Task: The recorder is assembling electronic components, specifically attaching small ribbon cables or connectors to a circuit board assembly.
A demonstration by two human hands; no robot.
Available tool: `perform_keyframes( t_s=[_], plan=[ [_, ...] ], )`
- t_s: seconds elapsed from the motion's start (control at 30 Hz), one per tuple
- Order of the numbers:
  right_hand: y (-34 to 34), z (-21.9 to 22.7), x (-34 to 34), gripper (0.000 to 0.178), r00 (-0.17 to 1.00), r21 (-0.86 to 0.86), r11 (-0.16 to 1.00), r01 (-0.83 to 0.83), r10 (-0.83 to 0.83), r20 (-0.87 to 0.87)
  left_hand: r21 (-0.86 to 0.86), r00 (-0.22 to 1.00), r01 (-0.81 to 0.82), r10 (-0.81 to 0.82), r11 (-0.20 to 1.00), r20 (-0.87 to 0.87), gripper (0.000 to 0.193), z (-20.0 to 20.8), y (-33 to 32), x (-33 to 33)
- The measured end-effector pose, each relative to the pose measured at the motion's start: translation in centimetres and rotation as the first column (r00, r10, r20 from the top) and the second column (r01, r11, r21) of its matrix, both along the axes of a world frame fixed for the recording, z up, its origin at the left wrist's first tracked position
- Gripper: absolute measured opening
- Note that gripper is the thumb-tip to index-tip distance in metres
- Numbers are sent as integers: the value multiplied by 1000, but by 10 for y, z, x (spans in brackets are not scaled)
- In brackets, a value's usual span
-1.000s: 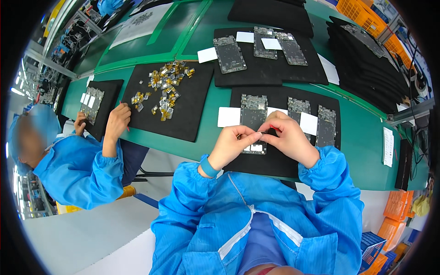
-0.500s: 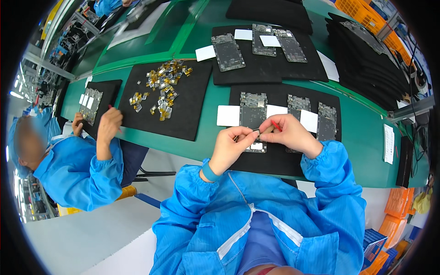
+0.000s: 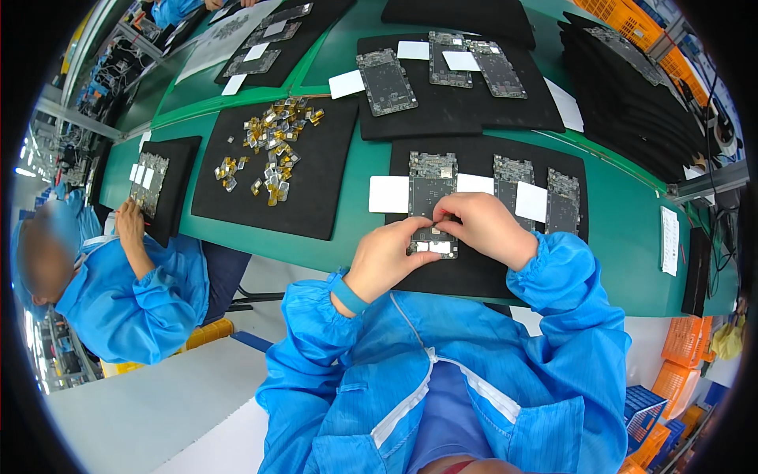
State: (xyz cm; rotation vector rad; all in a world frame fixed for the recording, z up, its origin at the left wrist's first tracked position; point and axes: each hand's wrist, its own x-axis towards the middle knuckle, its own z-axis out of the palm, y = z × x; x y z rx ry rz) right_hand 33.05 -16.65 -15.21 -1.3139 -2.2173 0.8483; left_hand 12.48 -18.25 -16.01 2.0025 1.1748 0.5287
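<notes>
A dark circuit board (image 3: 430, 188) lies on a black foam mat (image 3: 482, 278) in front of me. My left hand (image 3: 387, 254) is at its lower left, index finger and thumb set on the board with a gap between them. My right hand (image 3: 483, 225) comes over the board from the right with its fingers pinched at the board's middle. Whatever lies in that pinch is hidden. Just below the fingertips a small pale square part (image 3: 435, 231) shows on the board. White pieces (image 3: 433, 246) sit at its lower end.
To the right lie two more circuit boards (image 3: 563, 204) and a white card (image 3: 531, 202). Small gold and silver parts (image 3: 278, 142) heap on a mat at left. Behind are boards (image 3: 385, 83) on another mat. A co-worker's hand (image 3: 130, 221) touches a board at far left.
My hands have come down from holding a small part above the board to touching the board. The red item at my right fingers is out of sight. The co-worker's raised hand has lowered.
</notes>
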Motion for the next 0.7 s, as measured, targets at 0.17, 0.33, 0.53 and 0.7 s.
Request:
perform_keyframes(
  t_s=[0.17, 0.33, 0.53, 0.7],
  plan=[
    [-4, -7, 4, 13, 997, 31, 999, -27, 29, -68, 101, 997, 78, -78, 992, -5, 52, -6, 1, 0],
    [-10, -5, 3, 15, 999, -16, 1000, 24, -25, -41, -85, 986, 108, -118, 991, -121, 41, 9, 5, 3],
    [-16, -3, -1, 18, 992, -49, 992, 117, -119, -44, 43, 997, 74, -73, 996, -30, 43, -5, 2, 2],
    [-23, -7, -6, 19, 987, 29, 987, 158, -158, -27, -92, 996, 18, -26, 996, -85, 38, 5, 1, 4]
  ],
)
